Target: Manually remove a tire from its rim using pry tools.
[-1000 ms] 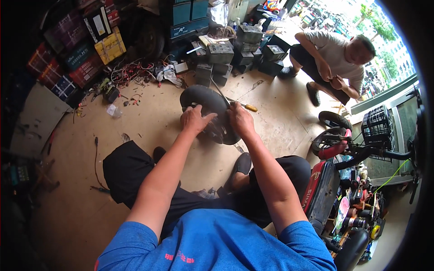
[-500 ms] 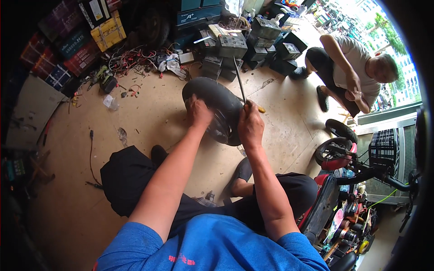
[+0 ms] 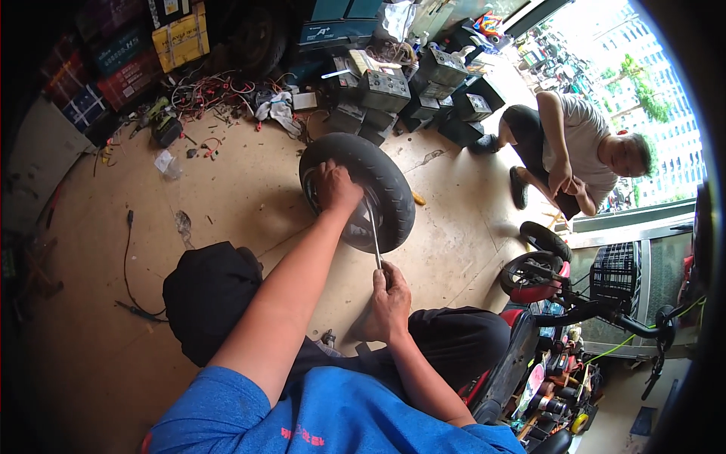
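Note:
A black tyre [image 3: 396, 189] with a treaded outer face stands tilted on the floor between my legs. My left hand [image 3: 336, 188] reaches into its opening; the fingers are curled at the inner edge and partly hidden. My right hand [image 3: 391, 299] is closed around the near end of a slim metal tyre lever [image 3: 376, 240]. The lever slants up into the tyre's opening, where its far tip meets the inner edge. Just right of the tyre, a yellow-orange handle [image 3: 418, 198] lies on the floor.
Another person [image 3: 578, 147] squats at the right. Batteries [image 3: 386, 91] are stacked at the back, beside tangled wires [image 3: 204, 94]. A black cable [image 3: 128, 257] lies at left. At right stands a red scooter [image 3: 522, 280] with a black basket [image 3: 614, 271].
My right hand has come down toward me, and the lever, earlier upright above the tyre, now reaches into its opening. The tyre has turned, showing more tread. My left hand stays at it.

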Demonstrator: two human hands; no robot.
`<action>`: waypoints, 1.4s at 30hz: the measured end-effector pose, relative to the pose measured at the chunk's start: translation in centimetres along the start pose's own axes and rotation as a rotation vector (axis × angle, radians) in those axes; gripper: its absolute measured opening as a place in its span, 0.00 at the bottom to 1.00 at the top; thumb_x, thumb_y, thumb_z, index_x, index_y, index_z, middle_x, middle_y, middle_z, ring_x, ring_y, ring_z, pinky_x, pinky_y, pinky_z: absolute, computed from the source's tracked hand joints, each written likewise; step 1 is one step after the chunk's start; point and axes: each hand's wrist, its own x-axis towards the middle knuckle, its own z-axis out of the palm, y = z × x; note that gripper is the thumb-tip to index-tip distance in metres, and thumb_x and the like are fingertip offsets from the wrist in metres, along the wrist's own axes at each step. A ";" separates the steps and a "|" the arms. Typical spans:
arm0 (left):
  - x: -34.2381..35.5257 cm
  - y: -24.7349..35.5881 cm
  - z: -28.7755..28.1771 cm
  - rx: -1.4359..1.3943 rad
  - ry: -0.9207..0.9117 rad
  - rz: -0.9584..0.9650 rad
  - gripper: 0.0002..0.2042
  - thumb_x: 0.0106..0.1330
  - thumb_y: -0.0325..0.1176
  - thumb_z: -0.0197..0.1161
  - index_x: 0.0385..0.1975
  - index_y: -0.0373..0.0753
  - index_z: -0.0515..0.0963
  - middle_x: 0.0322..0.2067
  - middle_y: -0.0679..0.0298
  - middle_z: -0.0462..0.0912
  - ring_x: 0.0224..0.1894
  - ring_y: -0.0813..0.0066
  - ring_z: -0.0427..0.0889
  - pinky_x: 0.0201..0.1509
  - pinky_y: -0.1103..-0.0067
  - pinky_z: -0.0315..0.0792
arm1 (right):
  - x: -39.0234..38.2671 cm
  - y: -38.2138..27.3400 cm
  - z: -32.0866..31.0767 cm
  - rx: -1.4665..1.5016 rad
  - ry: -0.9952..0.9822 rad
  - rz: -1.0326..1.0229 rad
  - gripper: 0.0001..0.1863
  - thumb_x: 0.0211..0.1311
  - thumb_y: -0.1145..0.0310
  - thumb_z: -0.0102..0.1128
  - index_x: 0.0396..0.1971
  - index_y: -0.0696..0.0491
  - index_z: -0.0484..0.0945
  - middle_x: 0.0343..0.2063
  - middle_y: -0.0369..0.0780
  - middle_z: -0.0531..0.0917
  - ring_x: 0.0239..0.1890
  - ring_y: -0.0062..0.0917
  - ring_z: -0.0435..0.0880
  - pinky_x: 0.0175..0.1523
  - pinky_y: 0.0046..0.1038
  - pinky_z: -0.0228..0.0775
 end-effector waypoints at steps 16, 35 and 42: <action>-0.6 0.8 0.5 -0.016 0.023 0.046 0.10 0.47 0.34 0.66 0.25 0.34 0.84 0.46 0.52 0.80 0.56 0.52 0.74 0.65 0.59 0.65 | 2.1 0.7 3.4 -0.140 0.205 -0.098 0.15 0.70 0.65 0.58 0.51 0.55 0.78 0.42 0.49 0.83 0.45 0.46 0.82 0.51 0.43 0.73; -2.0 1.6 -1.1 0.123 -0.067 0.073 0.13 0.51 0.38 0.70 0.29 0.32 0.86 0.48 0.52 0.81 0.57 0.51 0.72 0.66 0.60 0.61 | 2.6 1.0 5.3 -0.068 0.322 -0.075 0.14 0.67 0.66 0.62 0.49 0.55 0.78 0.40 0.47 0.82 0.45 0.43 0.82 0.50 0.39 0.74; -2.8 0.5 -0.7 0.152 -0.042 0.096 0.14 0.52 0.40 0.70 0.29 0.33 0.87 0.46 0.53 0.82 0.56 0.52 0.73 0.65 0.60 0.61 | 2.1 0.8 5.6 -0.032 0.293 -0.005 0.15 0.66 0.65 0.63 0.49 0.54 0.79 0.41 0.47 0.82 0.45 0.42 0.82 0.51 0.39 0.75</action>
